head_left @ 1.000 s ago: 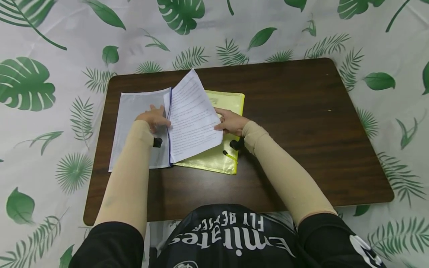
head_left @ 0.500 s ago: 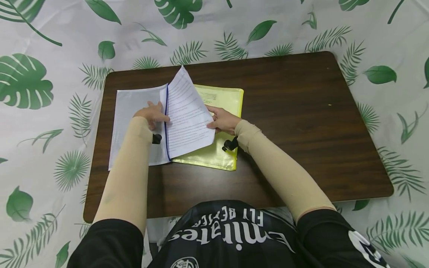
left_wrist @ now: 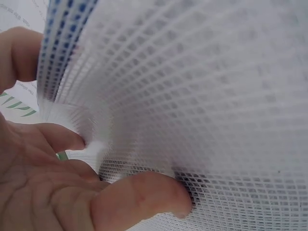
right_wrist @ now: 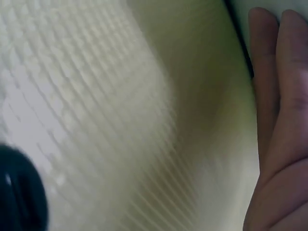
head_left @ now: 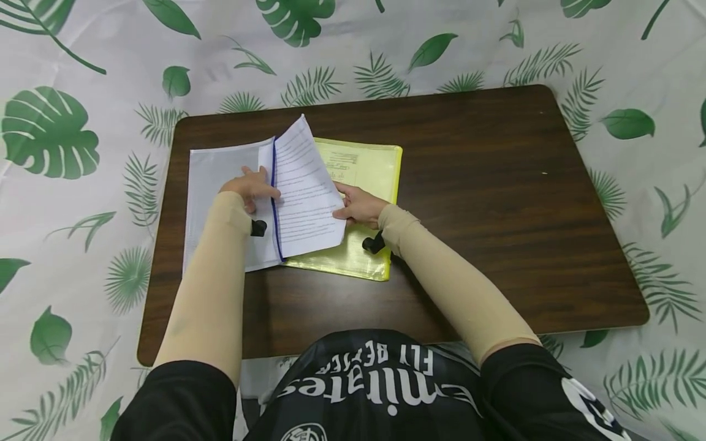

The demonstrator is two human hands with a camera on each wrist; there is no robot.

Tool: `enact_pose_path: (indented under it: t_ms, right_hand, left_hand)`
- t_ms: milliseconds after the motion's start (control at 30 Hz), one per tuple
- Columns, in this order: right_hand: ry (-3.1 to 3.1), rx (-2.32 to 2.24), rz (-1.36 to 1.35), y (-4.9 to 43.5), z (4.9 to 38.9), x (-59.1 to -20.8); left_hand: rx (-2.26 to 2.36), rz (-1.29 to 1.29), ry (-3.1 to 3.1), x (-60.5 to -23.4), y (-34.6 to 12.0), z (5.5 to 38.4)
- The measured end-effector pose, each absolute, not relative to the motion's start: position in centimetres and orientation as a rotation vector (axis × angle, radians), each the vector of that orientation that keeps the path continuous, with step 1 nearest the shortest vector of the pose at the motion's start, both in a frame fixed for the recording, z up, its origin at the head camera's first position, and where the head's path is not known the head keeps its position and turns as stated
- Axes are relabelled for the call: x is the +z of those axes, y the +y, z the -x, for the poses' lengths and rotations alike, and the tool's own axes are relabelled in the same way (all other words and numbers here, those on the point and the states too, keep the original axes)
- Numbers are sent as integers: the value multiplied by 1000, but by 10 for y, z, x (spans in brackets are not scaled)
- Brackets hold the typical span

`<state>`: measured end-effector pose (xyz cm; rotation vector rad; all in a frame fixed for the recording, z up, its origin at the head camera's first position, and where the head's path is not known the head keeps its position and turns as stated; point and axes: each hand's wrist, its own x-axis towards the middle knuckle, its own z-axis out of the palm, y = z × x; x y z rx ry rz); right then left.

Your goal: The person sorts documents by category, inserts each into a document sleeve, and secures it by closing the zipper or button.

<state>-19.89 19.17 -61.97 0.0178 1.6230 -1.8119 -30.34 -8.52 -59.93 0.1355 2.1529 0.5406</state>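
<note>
In the head view a clear mesh zip pouch (head_left: 220, 165) with a blue edge lies at the table's left. My left hand (head_left: 249, 188) grips it near that edge; in the left wrist view the fingertips (left_wrist: 144, 197) press into the white mesh (left_wrist: 216, 96). Handwritten sheets of paper (head_left: 306, 196) slant across the blue edge, their left part inside the pouch. My right hand (head_left: 361, 204) pinches the sheets' right edge, thumb on top. Underneath lies a yellow zip pouch (head_left: 377, 174), its mesh (right_wrist: 120, 120) filling much of the right wrist view.
The dark wood table (head_left: 496, 214) extends to the right of the pouches. A cloth (head_left: 220, 55) printed with green leaves surrounds it. Black straps or mounts sit at both wrists. The person's black shirt (head_left: 380, 392) is close to the table's front edge.
My right hand has moved left with the sheets, and more of them is now inside the clear pouch. More of the yellow pouch shows. My left hand keeps its grip at the blue edge.
</note>
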Motion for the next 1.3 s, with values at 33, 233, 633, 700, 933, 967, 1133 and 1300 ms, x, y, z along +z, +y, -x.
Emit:
enact_pose_path:
  t_ms: [33, 233, 633, 700, 933, 967, 1133, 1300]
  right_hand:
    - [1610, -1818, -18, 191, 199, -621]
    - [1550, -1842, -71, 191, 199, -626]
    - [1766, -1946, -321, 188, 203, -610]
    - [1806, -1935, -316, 188, 205, -612]
    - [1890, -1882, -284, 188, 210, -614]
    - [1893, -1869, -286, 188, 210, -611]
    - [1906, -1816, -288, 183, 208, -599]
    - [1914, -1812, -290, 183, 207, -598]
  left_hand:
    - [543, -130, 2153, -599, -85, 304]
    - [577, -83, 2140, -598, -87, 301]
    - [456, -100, 2226, -597, -89, 291]
    - [455, -95, 2238, -596, -86, 292]
    - [535, -33, 2226, -594, -76, 292]
    - [532, -25, 2217, -595, -75, 292]
    - [497, -36, 2231, -596, -72, 294]
    - [524, -9, 2227, -598, -70, 295]
